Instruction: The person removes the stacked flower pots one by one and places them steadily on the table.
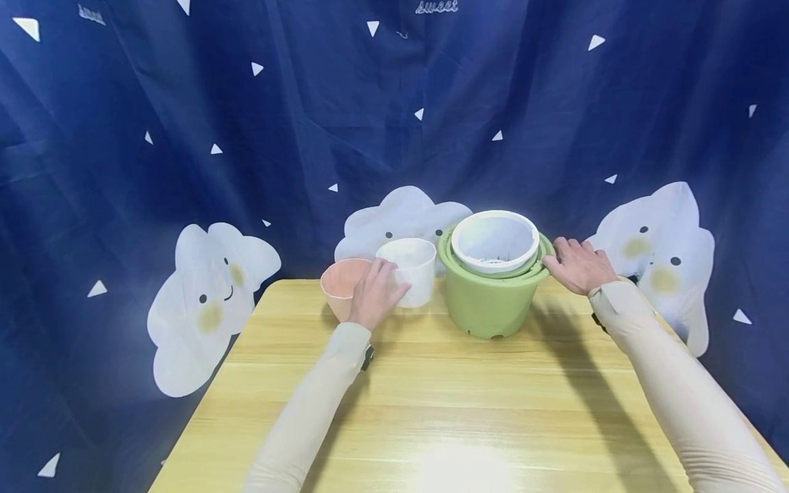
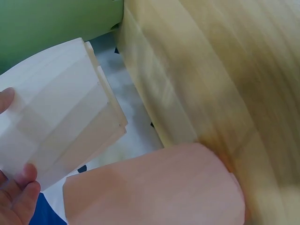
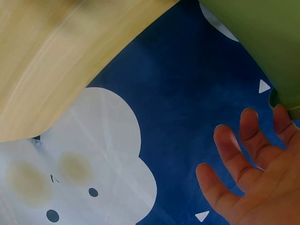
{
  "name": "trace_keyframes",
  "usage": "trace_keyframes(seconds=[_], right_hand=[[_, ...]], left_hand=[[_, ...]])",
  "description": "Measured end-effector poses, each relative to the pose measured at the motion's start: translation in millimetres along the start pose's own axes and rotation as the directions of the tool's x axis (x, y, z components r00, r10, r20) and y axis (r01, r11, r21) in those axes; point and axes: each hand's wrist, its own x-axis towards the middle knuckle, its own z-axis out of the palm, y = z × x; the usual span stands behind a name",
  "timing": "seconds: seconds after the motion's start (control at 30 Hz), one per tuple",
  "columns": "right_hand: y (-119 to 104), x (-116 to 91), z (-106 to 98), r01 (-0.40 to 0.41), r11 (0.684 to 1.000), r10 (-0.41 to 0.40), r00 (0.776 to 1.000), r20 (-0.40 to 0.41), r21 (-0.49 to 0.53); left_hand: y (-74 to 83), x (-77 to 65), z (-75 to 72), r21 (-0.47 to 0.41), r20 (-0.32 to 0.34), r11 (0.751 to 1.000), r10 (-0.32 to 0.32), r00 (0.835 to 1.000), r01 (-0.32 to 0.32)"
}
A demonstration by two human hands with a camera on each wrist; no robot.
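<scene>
Clock positions refer to the head view, with 12 o'clock away from the person. The large green round plastic-looking pot (image 1: 493,311) stands near the far edge of the wood-grain table (image 1: 370,411). Nested inside it is a white round pot (image 1: 495,236) with a slotted base; a green ring (image 1: 496,275) shows beneath its rim, and the remainder is concealed.

At the green pot's 9 o'clock is the white faceted thin-walled pot (image 1: 419,277). The left hand (image 1: 372,296) grasps it; the left wrist view crops most of this hand. Contact between the faceted pot's base and the table cannot be confirmed. At its 8 o'clock is the pink tapered pot (image 1: 337,277), partly covered by the left hand.

The right hand (image 1: 579,266), at the green pot's 3 o'clock, touches the rim with a fingertip, other fingers extended. The right wrist view excludes the thumb; whether the hand grips cannot be determined.
</scene>
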Motion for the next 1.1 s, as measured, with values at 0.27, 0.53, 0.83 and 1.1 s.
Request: trace_keyframes(seconds=[0.27, 0.53, 0.83, 1.1], right_hand=[[0, -1, -1, -0.004, 1.0, 0.004, 1.0, -0.003, 0.003], [1, 1, 1, 0.001, 1.0, -0.001, 1.0, -0.016, 0.001], [2, 0, 1, -0.002, 1.0, 0.002, 1.0, -0.015, 0.006], [1, 0, 1, -0.004, 1.0, 0.004, 1.0, -0.014, 0.009]], left_hand=[[0.1, -5.2, 6.0, 0.001, 0.004, 1.0, 0.02, 1.0, -0.02], [-2.2, -11.4, 13.7, 0.041, 0.017, 0.999, 0.034, 0.999, -0.035], [-3.8, -18.6, 23.0, 0.052, 0.007, 0.996, 0.072, 0.997, -0.072], [-5.3, -24.0, 27.7, 0.103, 0.043, 0.991, 0.079, 0.996, -0.083]])
